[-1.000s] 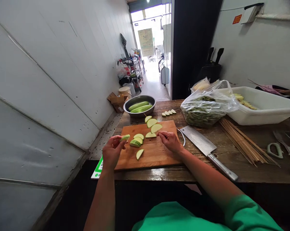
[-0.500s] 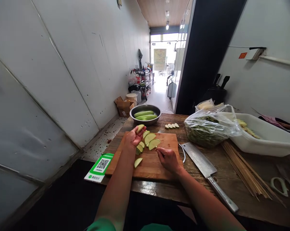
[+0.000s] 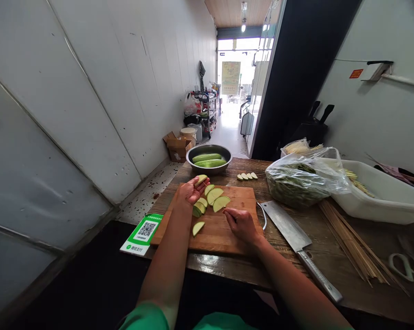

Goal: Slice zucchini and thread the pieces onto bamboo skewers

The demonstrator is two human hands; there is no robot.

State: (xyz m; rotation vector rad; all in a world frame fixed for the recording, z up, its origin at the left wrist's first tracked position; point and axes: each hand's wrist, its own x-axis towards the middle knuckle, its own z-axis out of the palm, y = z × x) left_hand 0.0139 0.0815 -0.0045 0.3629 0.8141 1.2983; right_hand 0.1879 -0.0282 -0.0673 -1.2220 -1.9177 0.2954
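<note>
My left hand (image 3: 190,190) is at the far side of the wooden cutting board (image 3: 223,231), pinching a green squash slice (image 3: 201,179) at the tip of a thin bamboo skewer. Three slices (image 3: 215,197) sit threaded along that skewer. My right hand (image 3: 241,224) grips the skewer's near end above the board. Loose cut slices (image 3: 200,207) lie piled beside my left hand, and one more slice (image 3: 198,228) lies alone nearer to me.
A cleaver (image 3: 296,243) lies right of the board. A metal bowl (image 3: 210,161) holds whole squashes. A filled skewer (image 3: 247,176) lies behind the board. A plastic bag of greens (image 3: 303,181), a white tub (image 3: 382,195), bamboo skewers (image 3: 351,243) and scissors (image 3: 404,266) are at right.
My left hand carried a slice from the board's left side to the far tip of the skewer. The right hand kept hold of the skewer. My head tilted up.
</note>
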